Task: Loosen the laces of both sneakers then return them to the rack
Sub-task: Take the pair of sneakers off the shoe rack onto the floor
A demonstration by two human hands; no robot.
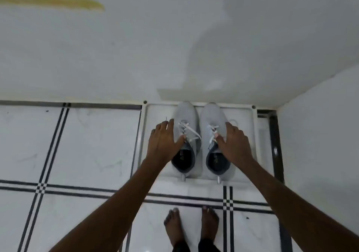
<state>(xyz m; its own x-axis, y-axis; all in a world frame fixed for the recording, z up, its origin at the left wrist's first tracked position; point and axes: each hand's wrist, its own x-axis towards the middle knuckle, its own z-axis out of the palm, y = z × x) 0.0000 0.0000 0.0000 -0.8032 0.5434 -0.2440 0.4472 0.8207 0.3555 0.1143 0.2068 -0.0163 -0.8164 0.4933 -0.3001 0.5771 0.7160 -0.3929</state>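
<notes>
Two light grey sneakers with white laces stand side by side on the white rack top [246,111], toes toward the wall. My left hand [163,141] is on the left sneaker [186,113], thumb on the tongue by the laces and fingers along its outer side. On the right sneaker [210,115], my right hand [236,144] sits the same way, with the thumb at the laces and the fingers over the outer side. Loose lace ends trail across both shoes. Both dark insoles show behind the hands.
The rack stands in a corner, with a white wall [174,47] behind it and another wall [320,135] to its right. White floor tiles with black stripes [77,144] spread to the left and front. My bare feet [191,226] stand just before the rack.
</notes>
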